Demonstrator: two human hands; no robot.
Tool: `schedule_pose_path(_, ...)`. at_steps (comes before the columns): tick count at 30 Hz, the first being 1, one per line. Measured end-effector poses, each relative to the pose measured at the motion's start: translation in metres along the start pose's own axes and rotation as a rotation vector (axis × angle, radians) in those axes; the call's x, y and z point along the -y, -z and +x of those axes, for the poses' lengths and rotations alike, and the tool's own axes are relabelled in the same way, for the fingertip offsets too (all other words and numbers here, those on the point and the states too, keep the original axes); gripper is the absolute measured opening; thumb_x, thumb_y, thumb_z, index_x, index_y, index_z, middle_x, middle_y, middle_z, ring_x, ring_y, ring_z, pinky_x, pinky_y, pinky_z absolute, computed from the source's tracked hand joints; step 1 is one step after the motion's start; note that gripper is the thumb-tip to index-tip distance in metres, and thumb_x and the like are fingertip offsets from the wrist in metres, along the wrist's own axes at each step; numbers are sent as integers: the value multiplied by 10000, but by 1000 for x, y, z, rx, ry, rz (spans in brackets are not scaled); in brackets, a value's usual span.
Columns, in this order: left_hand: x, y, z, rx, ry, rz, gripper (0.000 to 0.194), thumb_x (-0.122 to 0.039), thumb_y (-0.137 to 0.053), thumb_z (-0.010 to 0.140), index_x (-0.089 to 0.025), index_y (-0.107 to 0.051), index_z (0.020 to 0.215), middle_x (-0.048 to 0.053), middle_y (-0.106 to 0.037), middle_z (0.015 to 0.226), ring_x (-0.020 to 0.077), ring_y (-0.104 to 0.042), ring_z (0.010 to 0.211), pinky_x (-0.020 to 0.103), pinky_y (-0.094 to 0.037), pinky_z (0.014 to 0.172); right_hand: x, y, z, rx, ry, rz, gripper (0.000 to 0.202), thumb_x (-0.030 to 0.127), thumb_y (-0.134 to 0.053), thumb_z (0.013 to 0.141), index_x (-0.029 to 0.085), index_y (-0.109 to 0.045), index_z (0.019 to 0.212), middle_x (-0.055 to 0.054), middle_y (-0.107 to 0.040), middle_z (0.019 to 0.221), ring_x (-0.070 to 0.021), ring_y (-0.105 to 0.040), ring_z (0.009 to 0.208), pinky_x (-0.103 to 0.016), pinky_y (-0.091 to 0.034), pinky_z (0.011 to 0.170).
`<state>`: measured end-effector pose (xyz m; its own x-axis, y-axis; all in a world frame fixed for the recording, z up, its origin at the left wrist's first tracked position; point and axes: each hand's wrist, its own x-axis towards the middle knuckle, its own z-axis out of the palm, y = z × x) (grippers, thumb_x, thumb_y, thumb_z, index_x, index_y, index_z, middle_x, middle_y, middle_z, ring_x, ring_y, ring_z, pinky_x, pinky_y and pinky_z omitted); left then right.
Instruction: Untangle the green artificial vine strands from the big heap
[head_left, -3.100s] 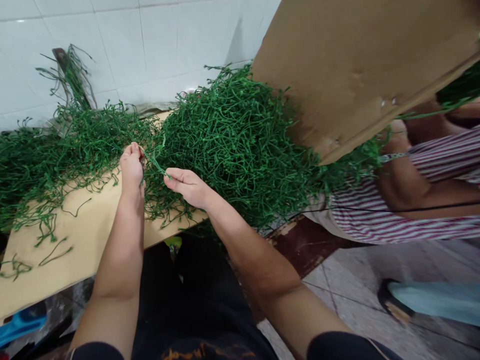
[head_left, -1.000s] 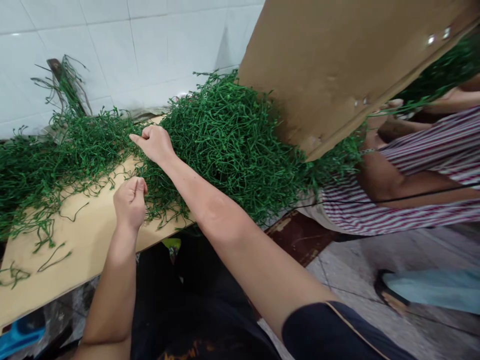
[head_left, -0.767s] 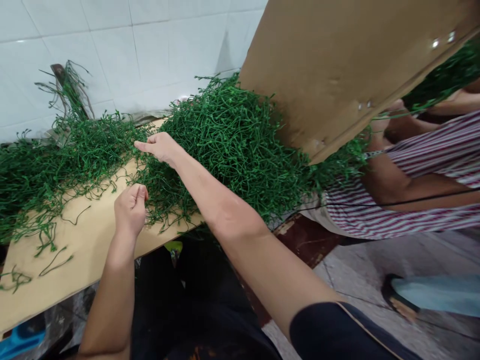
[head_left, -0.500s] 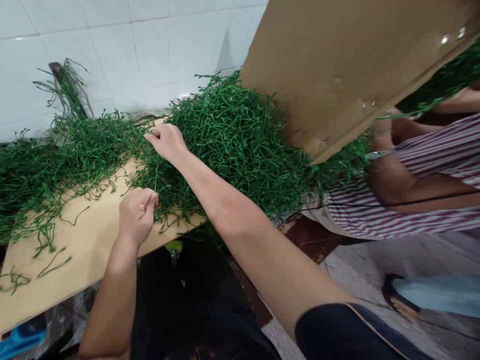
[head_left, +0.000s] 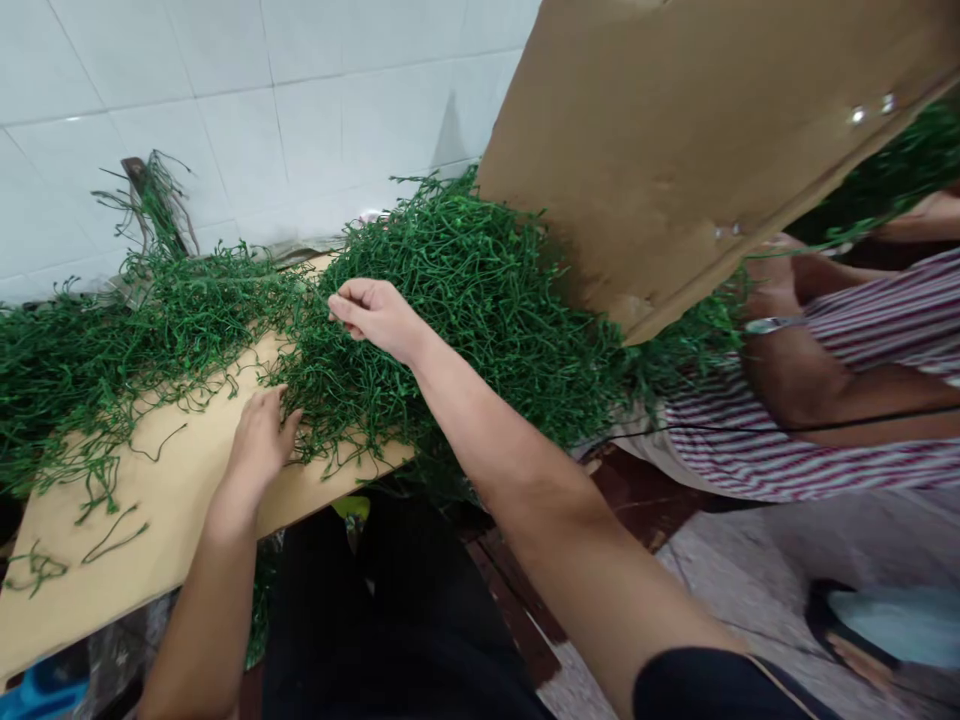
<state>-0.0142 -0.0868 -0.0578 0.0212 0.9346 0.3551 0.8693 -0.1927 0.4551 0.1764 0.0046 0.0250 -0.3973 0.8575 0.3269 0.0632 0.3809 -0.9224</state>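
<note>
A large pile of green artificial plant stems (head_left: 480, 300), thin and branched, lies on a tan board (head_left: 176, 520). My right hand (head_left: 379, 318) is over the near-left side of this pile with thumb and fingertips pinched together; whatever is between them is too small to make out. Lower left, my left hand (head_left: 264, 435) is at the pile's edge above the board, thumb apart from the fingers and nothing visible in it. A looser heap of green stems (head_left: 180, 310) spreads along the left of the board. A few single stems (head_left: 116, 535) lie near its front left.
A brown cardboard sheet (head_left: 645, 150) leans over the right of the pile. Beyond it, a person in a striped shirt (head_left: 885, 350) has arms close to more green stems. White wall tiles (head_left: 315, 120) stand behind. A blue object (head_left: 49, 690) sits below the board's left corner.
My left hand has opened from a closed grip. My right hand has moved right and toward me, onto the large pile. The view has tilted slightly upward.
</note>
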Motion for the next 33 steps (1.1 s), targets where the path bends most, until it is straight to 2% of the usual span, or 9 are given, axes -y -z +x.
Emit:
schedule_pose_path(4, 0, 3, 4, -163, 101, -193, 475, -329, -539, 779, -134, -515, 1212, 183, -531, 1247, 254, -558, 1037, 441, -433, 924, -7, -7, -16, 106, 73, 40, 356, 427, -595, 783, 173, -436, 592, 67, -337, 503, -41, -284, 474, -232, -225, 477)
schedule_pose_path(7, -12, 11, 9, -213, 168, -565, 483, -387, -553, 781, -160, -506, 1205, 156, -545, 1259, 212, -564, 1066, 373, -464, 896, -11, -11, -23, 139, 75, 51, 364, 471, -587, 767, 165, -466, 612, 65, -334, 519, -43, -282, 479, -236, -210, 477)
schedule_pose_path(10, -30, 16, 19, -219, 136, -807, 477, -466, -598, 746, -170, -550, 1118, 119, -598, 1203, 175, -583, 1054, 302, -469, 879, -9, -16, -30, 174, 65, 21, 371, 483, -570, 773, 159, -486, 611, 61, -332, 513, -48, -289, 489, -236, -214, 484)
schedule_pose_path(14, -47, 16, 30, -198, 129, -899, 376, -511, -589, 747, -171, -620, 907, 54, -688, 919, 134, -642, 834, 230, -490, 704, -5, -21, -37, 183, 83, -13, 400, 484, -552, 788, 159, -474, 569, 42, -373, 520, -56, -315, 513, -236, -229, 496)
schedule_pose_path(17, -49, 15, 33, -203, 177, -936, 324, -493, -568, 776, -174, -618, 802, 10, -666, 698, 105, -631, 671, 198, -458, 582, -8, -22, -39, 173, 46, 8, 416, 509, -549, 785, 157, -487, 574, 39, -395, 518, -55, -322, 501, -233, -244, 495)
schedule_pose_path(22, -41, 21, 29, -281, 298, -1119, 272, -436, -631, 746, -168, -589, 757, 7, -679, 720, 81, -627, 637, 168, -436, 535, -16, -21, -40, 125, -17, 50, 324, 439, -524, 819, 137, -589, 721, 11, -511, 594, -67, -408, 517, -227, -320, 513)
schedule_pose_path(26, -38, 30, 23, -394, 411, -1332, 274, -412, -657, 727, -168, -535, 700, 6, -684, 699, 86, -632, 601, 166, -436, 507, -18, -27, -45, -20, 151, -203, 195, 232, -511, 832, 132, -645, 733, -21, -545, 686, -102, -490, 656, -255, -394, 655)
schedule_pose_path(29, -37, 39, 16, -477, 488, -1400, 255, -384, -652, 741, -172, -519, 689, -22, -630, 594, 72, -595, 524, 163, -428, 481, -18, -34, -52, -30, 226, -286, 201, 220, -505, 844, 140, -663, 749, -30, -562, 707, -116, -519, 711, -265, -412, 708)
schedule_pose_path(33, -35, 47, 0, -443, 410, -1419, 249, -353, -701, 704, -161, -544, 681, -52, -507, 503, 51, -496, 460, 165, -406, 464, -17, -41, -61, 1, 231, -315, 224, 251, -490, 864, 152, -662, 760, -27, -577, 713, -112, -521, 690, -256, -410, 687)
